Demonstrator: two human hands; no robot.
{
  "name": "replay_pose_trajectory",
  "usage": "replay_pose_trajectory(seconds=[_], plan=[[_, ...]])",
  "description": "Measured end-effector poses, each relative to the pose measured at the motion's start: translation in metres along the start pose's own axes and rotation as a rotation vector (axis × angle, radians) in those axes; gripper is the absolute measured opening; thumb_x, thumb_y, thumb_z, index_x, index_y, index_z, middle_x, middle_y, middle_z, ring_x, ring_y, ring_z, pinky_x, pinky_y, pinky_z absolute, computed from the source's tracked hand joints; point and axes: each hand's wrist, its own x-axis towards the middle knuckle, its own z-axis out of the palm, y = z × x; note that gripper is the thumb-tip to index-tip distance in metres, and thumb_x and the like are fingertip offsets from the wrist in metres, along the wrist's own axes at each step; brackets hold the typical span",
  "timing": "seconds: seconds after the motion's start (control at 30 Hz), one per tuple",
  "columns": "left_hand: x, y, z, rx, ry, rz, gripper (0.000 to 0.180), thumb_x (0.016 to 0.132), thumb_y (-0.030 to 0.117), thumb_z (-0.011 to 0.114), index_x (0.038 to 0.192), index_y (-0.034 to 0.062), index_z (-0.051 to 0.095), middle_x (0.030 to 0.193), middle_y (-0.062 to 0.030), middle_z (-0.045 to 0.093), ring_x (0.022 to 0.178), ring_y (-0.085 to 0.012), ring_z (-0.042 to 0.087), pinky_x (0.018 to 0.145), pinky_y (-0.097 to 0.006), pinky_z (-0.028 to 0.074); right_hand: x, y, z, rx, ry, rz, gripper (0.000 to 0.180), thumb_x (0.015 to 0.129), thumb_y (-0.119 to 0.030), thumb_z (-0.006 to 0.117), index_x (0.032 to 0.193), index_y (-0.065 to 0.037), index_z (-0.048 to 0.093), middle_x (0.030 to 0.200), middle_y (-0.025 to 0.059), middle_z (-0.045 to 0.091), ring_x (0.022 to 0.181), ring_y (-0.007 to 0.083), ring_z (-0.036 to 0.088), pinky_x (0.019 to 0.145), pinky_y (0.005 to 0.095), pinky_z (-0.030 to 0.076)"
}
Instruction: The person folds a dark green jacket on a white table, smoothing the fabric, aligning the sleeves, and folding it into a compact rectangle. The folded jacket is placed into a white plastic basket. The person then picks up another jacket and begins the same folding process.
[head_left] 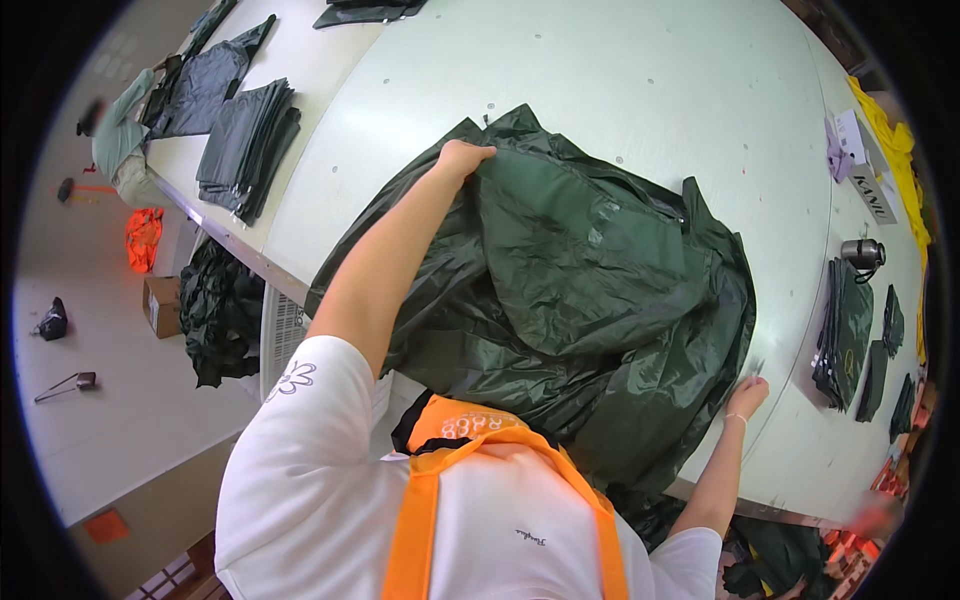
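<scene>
A dark green, shiny waterproof garment (600, 270) lies spread and crumpled on the white table in front of me. It looks like a rain jacket, with a smoother panel and a small clear patch near its upper part. My left hand (467, 158) reaches to its far edge, with fingers closed on the fabric. To the right, beside the garment's near right edge, my right hand (747, 397) is closed just above the table. Something small and pale shows blurred at its fingertips, too indistinct to name.
Folded dark green garments (248, 150) are stacked on the left table, with more folded pieces (843, 330) at the right. A metal flask (862, 255) and a white box (868, 165) stand there too. A crate (283, 335) sits at the left edge. Another person (125, 140) stands far left.
</scene>
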Motion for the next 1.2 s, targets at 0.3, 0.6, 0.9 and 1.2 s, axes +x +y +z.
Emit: replay_pose_trajectory(seconds=[0.3, 0.6, 0.9, 1.2], plan=[[-0.05, 0.027, 0.013, -0.451, -0.049, 0.392, 0.028, 0.085, 0.015, 0.065, 0.105, -0.0044, 0.062, 0.091, -0.0085, 0.065, 0.08, -0.0146, 0.061, 0.071, -0.025, 0.048, 0.025, -0.323, -0.089, 1.0, -0.162, -0.062, 0.017, 0.084, -0.019, 0.068, 0.088, -0.002, 0.067, 0.081, 0.0003, 0.064, 0.073, 0.0074, 0.056, 0.068, 0.022, 0.046], [-0.072, 0.034, 0.023, -0.31, -0.039, 0.644, 0.02, 0.084, 0.014, 0.065, 0.095, -0.0034, 0.066, 0.075, -0.0021, 0.064, 0.067, -0.0065, 0.055, 0.061, -0.021, 0.044, 0.037, -0.554, -0.087, 1.189, -0.817, -0.132, 0.03, 0.082, -0.029, 0.068, 0.09, 0.001, 0.068, 0.066, -0.002, 0.056, 0.055, 0.0052, 0.043, 0.05, 0.0216, 0.035], [-0.074, 0.036, 0.02, -0.259, -0.169, 0.666, 0.017, 0.084, 0.011, 0.063, 0.093, -0.0031, 0.065, 0.076, 0.0004, 0.063, 0.069, -0.0038, 0.053, 0.062, -0.019, 0.042, 0.057, -0.548, -0.093, 1.104, -1.162, -0.309, 0.013, 0.079, -0.009, 0.064, 0.092, -0.007, 0.068, 0.072, -0.0049, 0.054, 0.057, 0.0046, 0.043, 0.052, 0.0205, 0.036], [-0.084, 0.042, 0.017, -0.254, -0.258, 0.819, 0.013, 0.082, 0.003, 0.062, 0.095, -0.0003, 0.059, 0.076, 0.0008, 0.061, 0.072, -0.0039, 0.053, 0.066, -0.02, 0.043, 0.072, -0.556, -0.103, 1.031, -1.04, -0.449, 0.012, 0.08, -0.009, 0.064, 0.089, -0.003, 0.066, 0.077, -0.0011, 0.064, 0.063, 0.0037, 0.049, 0.055, 0.0191, 0.035]])
